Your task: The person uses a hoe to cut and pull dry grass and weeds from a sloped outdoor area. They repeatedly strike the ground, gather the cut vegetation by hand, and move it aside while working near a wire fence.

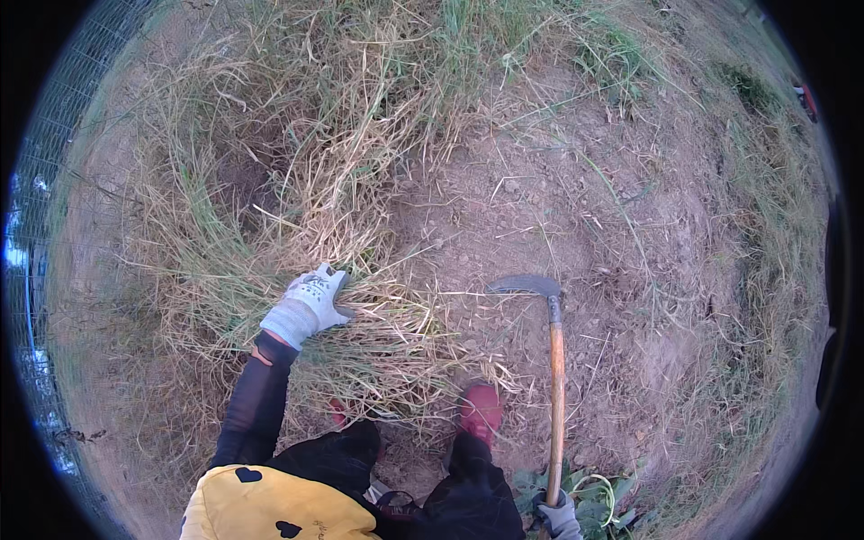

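My left hand [314, 300], in a pale knit work glove with grey fingertips, rests at a heap of cut grass [398, 331]. Its fingers are spread at the heap's edge; whether they grip any stalks cannot be told. In my right hand [559, 516], gloved too, is the long wooden handle of a sickle [557, 391]. The curved metal blade points left, just above the bare soil, to the right of the heap.
Dry and green grass [351, 135] lies tangled ahead and to the left. Bare soil [526, 209] spreads right of it. My red shoe [481, 408] stands by the heap. A leafy plant [594, 496] grows beside my right hand. A wire fence [67, 101] runs along the far left.
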`<action>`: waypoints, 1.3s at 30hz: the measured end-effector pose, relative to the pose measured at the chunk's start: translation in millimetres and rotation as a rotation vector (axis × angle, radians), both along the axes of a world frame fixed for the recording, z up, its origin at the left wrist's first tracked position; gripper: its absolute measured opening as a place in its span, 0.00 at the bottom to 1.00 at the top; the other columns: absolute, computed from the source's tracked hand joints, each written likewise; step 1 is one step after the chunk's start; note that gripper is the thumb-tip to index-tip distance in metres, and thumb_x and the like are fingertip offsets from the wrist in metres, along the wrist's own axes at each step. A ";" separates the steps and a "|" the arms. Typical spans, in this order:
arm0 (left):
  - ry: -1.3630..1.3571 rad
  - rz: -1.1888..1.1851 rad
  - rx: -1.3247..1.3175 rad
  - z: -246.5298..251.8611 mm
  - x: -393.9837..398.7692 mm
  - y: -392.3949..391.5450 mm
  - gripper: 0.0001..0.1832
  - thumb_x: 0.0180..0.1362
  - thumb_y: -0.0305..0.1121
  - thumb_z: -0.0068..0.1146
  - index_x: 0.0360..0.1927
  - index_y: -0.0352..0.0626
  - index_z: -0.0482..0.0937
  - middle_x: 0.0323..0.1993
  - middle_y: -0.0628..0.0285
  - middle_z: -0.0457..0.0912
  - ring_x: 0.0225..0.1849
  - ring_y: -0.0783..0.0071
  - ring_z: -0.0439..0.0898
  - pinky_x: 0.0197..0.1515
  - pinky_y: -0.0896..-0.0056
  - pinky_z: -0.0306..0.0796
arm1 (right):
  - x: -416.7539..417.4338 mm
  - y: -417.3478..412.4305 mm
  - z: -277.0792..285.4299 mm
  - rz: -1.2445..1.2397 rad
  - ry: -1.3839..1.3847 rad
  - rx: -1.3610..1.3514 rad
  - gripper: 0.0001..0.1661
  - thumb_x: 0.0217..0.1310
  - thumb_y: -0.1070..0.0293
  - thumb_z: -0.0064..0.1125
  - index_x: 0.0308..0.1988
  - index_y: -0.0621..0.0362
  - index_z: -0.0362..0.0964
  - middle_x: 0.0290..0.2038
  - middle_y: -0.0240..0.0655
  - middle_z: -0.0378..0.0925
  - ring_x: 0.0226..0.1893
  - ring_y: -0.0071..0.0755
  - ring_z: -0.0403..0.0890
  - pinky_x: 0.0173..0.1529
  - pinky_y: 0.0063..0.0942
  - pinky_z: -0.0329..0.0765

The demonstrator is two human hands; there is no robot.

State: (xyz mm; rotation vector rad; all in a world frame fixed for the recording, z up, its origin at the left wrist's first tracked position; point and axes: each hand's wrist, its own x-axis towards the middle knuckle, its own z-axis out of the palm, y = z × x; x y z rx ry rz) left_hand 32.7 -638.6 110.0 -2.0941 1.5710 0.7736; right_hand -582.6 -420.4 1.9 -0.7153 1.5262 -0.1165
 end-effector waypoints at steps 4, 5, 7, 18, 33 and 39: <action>-0.082 -0.142 -0.244 26.2 -30.4 -31.0 0.29 0.48 0.52 0.56 0.49 0.44 0.70 0.47 0.52 0.70 0.51 0.56 0.70 0.53 0.57 0.63 | -11.8 -2.2 -20.4 0.061 -0.204 0.138 0.21 0.51 0.70 0.61 0.47 0.57 0.67 0.28 0.25 0.73 0.23 0.19 0.71 0.24 0.21 0.69; -0.105 -0.202 -0.296 20.3 -36.9 -42.1 0.27 0.49 0.52 0.54 0.46 0.43 0.71 0.46 0.53 0.70 0.50 0.57 0.70 0.51 0.57 0.63 | 11.4 -28.0 -1.2 0.071 -0.203 0.196 0.21 0.52 0.69 0.61 0.47 0.57 0.67 0.28 0.25 0.73 0.23 0.19 0.71 0.24 0.21 0.69; -0.007 -0.324 -0.387 -2.5 -45.0 -67.5 0.28 0.51 0.51 0.53 0.49 0.40 0.70 0.48 0.53 0.69 0.51 0.56 0.68 0.53 0.57 0.61 | 65.5 -84.9 34.0 -0.187 -0.353 0.514 0.19 0.54 0.63 0.56 0.44 0.63 0.68 0.18 0.39 0.72 0.19 0.38 0.74 0.24 0.34 0.73; -0.447 -0.205 0.224 -119.1 8.4 -89.7 0.57 0.45 0.67 0.52 0.66 0.34 0.45 0.63 0.38 0.54 0.62 0.48 0.59 0.59 0.56 0.58 | 114.2 -122.5 45.3 -0.057 -0.119 0.040 0.08 0.51 0.77 0.55 0.35 0.62 0.68 0.17 0.31 0.69 0.12 0.23 0.70 0.15 0.21 0.70; -0.066 -0.108 0.025 -109.9 6.3 -31.7 0.14 0.53 0.30 0.41 0.39 0.42 0.77 0.37 0.53 0.81 0.41 0.59 0.80 0.46 0.63 0.69 | 253.8 -186.1 -38.9 0.383 0.008 -0.312 0.11 0.50 0.72 0.59 0.34 0.56 0.65 0.16 0.27 0.67 0.12 0.19 0.67 0.15 0.22 0.66; -0.100 -0.025 0.042 -86.9 20.4 28.9 0.12 0.54 0.30 0.41 0.40 0.42 0.74 0.37 0.53 0.81 0.41 0.60 0.80 0.50 0.61 0.65 | 137.7 -83.7 -12.2 0.336 -0.033 -0.093 0.13 0.47 0.71 0.63 0.34 0.54 0.68 0.18 0.27 0.69 0.16 0.18 0.70 0.20 0.21 0.69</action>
